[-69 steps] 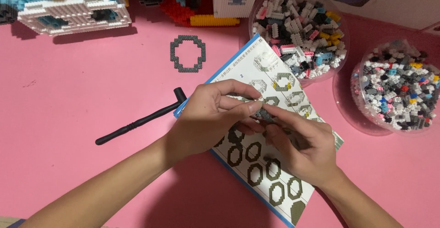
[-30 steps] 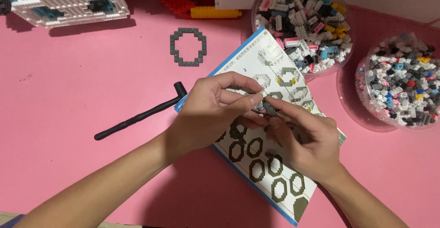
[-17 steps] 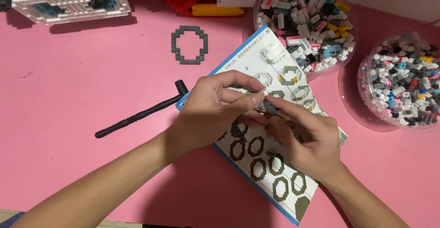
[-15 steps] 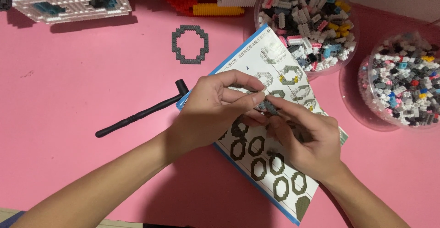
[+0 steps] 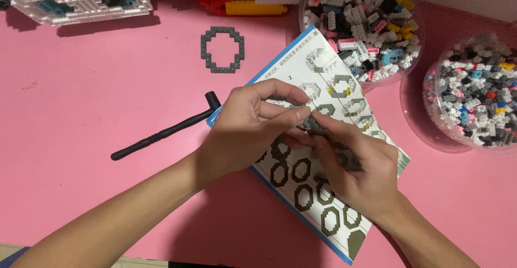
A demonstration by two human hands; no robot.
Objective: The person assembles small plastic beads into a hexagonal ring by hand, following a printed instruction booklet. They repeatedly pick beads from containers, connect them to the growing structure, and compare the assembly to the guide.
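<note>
Two clear tubs (image 5: 362, 31) (image 5: 474, 93) of mixed small bricks stood beyond the right hand (image 5: 358, 163), while it and the left hand (image 5: 253, 125) kept pinching a small grey brick piece (image 5: 311, 124) over the instruction sheet (image 5: 323, 192), unchanged from before.

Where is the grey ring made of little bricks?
The grey ring of small plastic bricks lies flat on the pink table near the top of the head view, just above the black stick tool and left of the instruction sheet.
</note>
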